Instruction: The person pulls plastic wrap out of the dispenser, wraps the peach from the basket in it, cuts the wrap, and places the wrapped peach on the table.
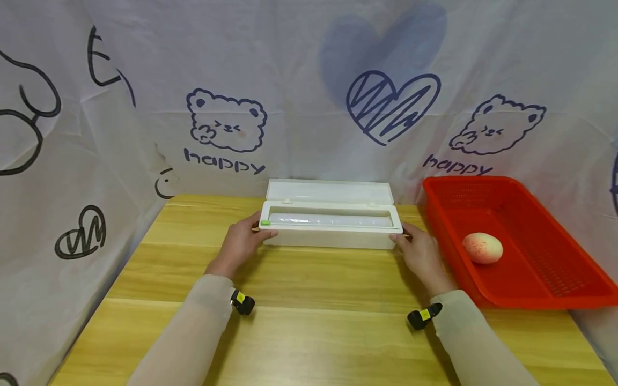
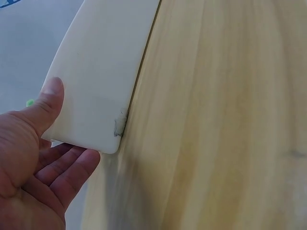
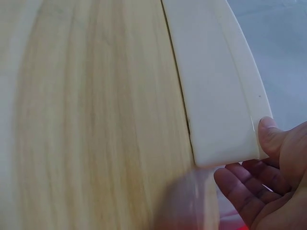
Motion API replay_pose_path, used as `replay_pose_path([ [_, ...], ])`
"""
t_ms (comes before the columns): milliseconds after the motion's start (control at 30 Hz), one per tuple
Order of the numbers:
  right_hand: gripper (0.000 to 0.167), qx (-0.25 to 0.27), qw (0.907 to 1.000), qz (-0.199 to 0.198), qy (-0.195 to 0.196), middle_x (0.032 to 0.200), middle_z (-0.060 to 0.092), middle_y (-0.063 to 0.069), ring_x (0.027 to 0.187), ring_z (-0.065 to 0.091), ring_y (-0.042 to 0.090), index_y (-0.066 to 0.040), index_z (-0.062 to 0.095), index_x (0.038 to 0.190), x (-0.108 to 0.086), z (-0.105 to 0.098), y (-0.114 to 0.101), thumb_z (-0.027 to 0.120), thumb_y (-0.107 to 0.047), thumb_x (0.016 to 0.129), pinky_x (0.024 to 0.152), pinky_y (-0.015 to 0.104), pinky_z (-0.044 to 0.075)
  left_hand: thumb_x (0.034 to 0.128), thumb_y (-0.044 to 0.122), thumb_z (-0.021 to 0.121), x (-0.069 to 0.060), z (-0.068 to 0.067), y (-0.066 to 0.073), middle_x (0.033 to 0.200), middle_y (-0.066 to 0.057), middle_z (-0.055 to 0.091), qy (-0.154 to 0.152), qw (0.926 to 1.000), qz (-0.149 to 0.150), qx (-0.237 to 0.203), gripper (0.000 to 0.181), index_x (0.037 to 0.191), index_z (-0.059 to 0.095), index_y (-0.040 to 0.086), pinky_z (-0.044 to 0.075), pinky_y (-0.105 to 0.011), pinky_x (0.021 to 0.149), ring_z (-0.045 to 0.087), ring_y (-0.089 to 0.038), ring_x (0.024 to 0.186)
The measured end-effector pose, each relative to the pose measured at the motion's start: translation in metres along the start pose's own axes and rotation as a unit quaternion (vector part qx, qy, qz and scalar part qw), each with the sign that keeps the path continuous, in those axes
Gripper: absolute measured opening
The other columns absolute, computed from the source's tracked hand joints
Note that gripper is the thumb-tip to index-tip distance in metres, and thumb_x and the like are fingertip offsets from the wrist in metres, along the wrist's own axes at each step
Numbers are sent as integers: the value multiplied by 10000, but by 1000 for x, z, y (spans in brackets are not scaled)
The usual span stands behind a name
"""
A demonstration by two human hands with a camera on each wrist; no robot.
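A white cling film dispenser box (image 1: 328, 239) stands at the back of the table with its lid (image 1: 330, 192) raised. Inside it lies a shiny roll of cling film (image 1: 330, 220), and a green slide cutter (image 1: 265, 222) sits at the front left corner. My left hand (image 1: 240, 240) grips the box's left end, thumb on the front wall and fingers at the end face. At the opposite end, my right hand (image 1: 422, 257) holds the box likewise. In the left wrist view, a dark scuffed spot (image 2: 120, 124) marks the box's lower corner.
A red plastic basket (image 1: 483, 292) stands at the table's right side, close to my right hand. One peach (image 1: 483, 248) lies in it. Behind the wooden table (image 1: 318, 343) hangs a white cloth (image 1: 309, 107) with drawings.
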State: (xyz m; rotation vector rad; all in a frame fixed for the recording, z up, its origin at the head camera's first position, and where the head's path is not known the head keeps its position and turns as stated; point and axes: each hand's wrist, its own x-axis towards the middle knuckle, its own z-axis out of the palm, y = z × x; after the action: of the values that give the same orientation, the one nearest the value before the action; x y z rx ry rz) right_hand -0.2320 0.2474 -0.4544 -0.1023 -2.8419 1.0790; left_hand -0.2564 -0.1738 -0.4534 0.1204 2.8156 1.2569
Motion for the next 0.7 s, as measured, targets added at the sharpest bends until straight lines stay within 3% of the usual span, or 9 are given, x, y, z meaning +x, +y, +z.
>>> replay_pose_path([
  [233,580,32,9999,126,73,1408,641,255,1153,597,405,-54,498,1560,6,2,0,653,-301,1058,1057,583,503,998,405,722,7,1,2,1486,-130,620,20,9999,112,52,661,1575,496,178,565,-480,1016,612,-351,1329],
  [700,590,143,9990,427,58,1496,588,228,1326,546,432,-83,475,1582,12,6,-1,634,-325,1068,1160,612,418,991,412,733,19,0,0,1523,-163,584,-53,9998,-119,-129,753,1631,413,177,567,-432,972,599,-338,1343],
])
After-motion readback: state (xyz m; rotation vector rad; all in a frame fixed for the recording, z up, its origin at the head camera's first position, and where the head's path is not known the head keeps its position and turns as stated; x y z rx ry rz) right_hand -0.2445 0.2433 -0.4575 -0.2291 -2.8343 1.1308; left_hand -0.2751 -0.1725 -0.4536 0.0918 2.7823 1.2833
